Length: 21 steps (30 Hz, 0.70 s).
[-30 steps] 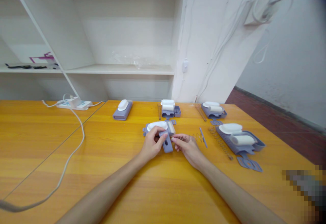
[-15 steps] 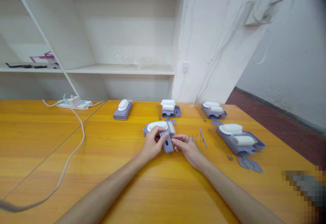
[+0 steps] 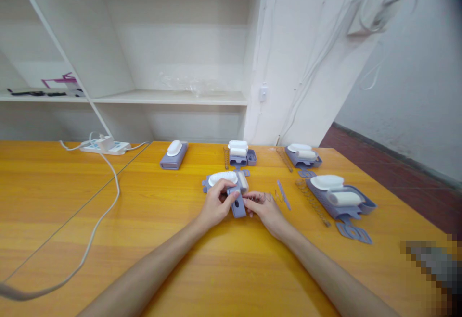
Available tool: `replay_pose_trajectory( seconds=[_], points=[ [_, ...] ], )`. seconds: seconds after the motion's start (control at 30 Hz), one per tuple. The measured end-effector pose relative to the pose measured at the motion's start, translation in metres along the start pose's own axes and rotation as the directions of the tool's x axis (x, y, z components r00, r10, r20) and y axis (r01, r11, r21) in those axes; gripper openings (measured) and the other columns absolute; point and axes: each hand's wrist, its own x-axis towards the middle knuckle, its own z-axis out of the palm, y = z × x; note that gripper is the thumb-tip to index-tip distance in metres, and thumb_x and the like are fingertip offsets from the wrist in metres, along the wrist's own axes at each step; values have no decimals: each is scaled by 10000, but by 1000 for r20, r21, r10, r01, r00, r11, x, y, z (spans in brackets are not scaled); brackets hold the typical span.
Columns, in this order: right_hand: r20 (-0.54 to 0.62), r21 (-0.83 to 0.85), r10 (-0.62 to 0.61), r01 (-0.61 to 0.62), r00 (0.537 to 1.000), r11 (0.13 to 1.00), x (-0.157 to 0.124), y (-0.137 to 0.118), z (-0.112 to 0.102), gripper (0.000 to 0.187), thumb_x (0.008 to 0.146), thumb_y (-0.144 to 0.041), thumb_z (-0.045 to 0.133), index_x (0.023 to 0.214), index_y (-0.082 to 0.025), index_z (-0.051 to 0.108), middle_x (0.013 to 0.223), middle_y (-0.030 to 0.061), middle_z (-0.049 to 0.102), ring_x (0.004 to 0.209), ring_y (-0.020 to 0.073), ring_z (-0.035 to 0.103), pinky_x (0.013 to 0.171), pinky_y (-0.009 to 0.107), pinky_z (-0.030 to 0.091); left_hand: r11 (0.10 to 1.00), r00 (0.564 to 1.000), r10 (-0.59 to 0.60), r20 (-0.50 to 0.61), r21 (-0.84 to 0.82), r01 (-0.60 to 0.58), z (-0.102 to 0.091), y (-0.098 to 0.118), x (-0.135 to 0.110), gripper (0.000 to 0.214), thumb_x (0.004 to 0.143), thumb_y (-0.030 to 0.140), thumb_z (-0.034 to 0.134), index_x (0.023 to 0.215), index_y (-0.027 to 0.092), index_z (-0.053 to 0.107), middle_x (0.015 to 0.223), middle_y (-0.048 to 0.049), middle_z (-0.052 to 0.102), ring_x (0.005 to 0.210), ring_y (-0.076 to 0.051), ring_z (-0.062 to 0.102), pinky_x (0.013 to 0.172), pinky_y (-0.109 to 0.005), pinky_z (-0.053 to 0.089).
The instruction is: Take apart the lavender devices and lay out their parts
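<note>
My left hand (image 3: 217, 204) is closed on a grey-purple plastic box part (image 3: 238, 205) with a dark oval slot. Close beside it, my right hand (image 3: 265, 212) pinches one end of a thin wire spring (image 3: 276, 196), near the part's right side. A slim purple strip (image 3: 284, 195) is at the spring's far end; whether the two are joined I cannot tell. Just behind my left hand lies a grey-purple case with a white oval brush (image 3: 222, 178) and a white roller (image 3: 243, 181). My fingers hide some of the part and the spring's near end.
More grey-purple cases (image 3: 173, 160) with white pieces stand along the back and right, including a large case (image 3: 368, 205) beside a loose spring (image 3: 314, 203) and a flat plate (image 3: 353, 233). A white cable (image 3: 104, 211) runs from a power strip (image 3: 111, 147) at left.
The spring and its strip have shifted slightly left, closer to my right hand, and the strip leans a bit more. My left hand stays almost where it was, still on the box part.
</note>
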Motion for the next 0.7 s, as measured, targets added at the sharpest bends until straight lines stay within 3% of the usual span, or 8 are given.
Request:
replay_pose_trajectory(
  seconds=[0.17, 0.33, 0.5, 0.6, 0.7],
  points=[
    [58, -17, 11, -10, 998, 1000, 0, 2, -2, 235, 771, -367, 622, 741, -138, 666, 499, -34, 503, 431, 69, 422, 429, 193, 315, 996, 1000, -28, 13, -82, 29, 3, 5, -1, 194, 830, 326, 579, 938, 165, 573, 916, -48, 599, 818, -155, 568, 734, -254, 438],
    [62, -40, 9, -6, 998, 999, -2, 0, 0, 246, 784, -373, 594, 692, -150, 640, 466, -54, 436, 394, 54, 340, 398, 195, 243, 974, 991, -137, 5, -179, 136, 8, 9, -3, 222, 824, 357, 585, 939, 168, 563, 896, -37, 607, 762, -137, 567, 681, -238, 440],
    [39, -60, 13, -10, 999, 998, -3, -8, 5, 252, 752, -315, 607, 560, -162, 555, 425, -67, 377, 390, 50, 306, 401, 202, 218, 985, 994, -106, 1, -137, 106, 11, 8, -4, 212, 815, 348, 600, 923, 166, 585, 918, -45, 611, 832, -157, 573, 730, -251, 440],
    [22, -81, 7, -5, 1000, 997, -4, -9, 8, 232, 758, -329, 603, 597, -162, 593, 428, -62, 397, 392, 56, 331, 404, 203, 245, 993, 997, -81, -16, -87, 79, 11, 8, -3, 201, 843, 352, 560, 926, 172, 593, 911, -42, 614, 840, -162, 568, 750, -261, 431],
    [-2, -91, -2, 2, 1000, 996, -6, -8, 11, 201, 728, -349, 647, 776, -155, 670, 491, -44, 482, 420, 75, 409, 414, 205, 306, 999, 997, -33, -65, -31, 31, 9, 10, -1, 224, 900, 353, 459, 924, 179, 598, 884, -36, 613, 848, -163, 558, 788, -272, 411]
  ],
)
